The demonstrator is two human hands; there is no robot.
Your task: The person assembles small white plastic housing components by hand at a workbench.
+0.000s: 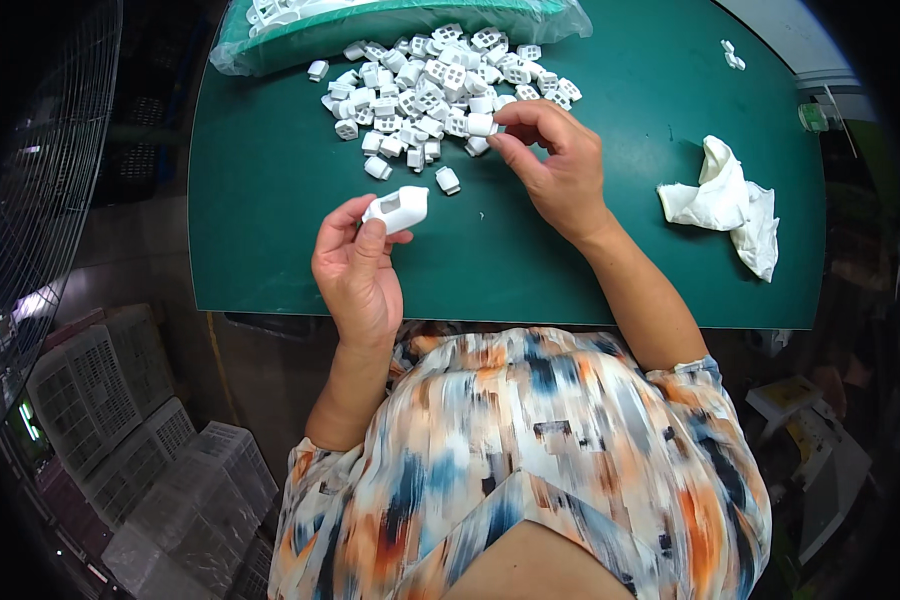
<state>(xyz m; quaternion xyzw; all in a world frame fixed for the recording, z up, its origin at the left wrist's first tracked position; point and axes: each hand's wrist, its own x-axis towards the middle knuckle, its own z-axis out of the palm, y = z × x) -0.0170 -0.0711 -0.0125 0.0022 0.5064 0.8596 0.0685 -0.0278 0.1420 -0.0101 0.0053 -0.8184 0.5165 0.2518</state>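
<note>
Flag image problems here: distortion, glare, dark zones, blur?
Head view throughout: fisheye bends the green table at its right edge; corners go black; bright streaks show through the wire grille; crates sit dim; left hand and its white part look sharp.

Green table (490,280) is lit pretty evenly, just soft shadows, and the white parts (430,95) are bright but their holes still read fine. Floor (255,375) and crates (90,385) are way dimmer, with some harsh glare far left. Fisheye bends the table's sides, corners go black.
</note>
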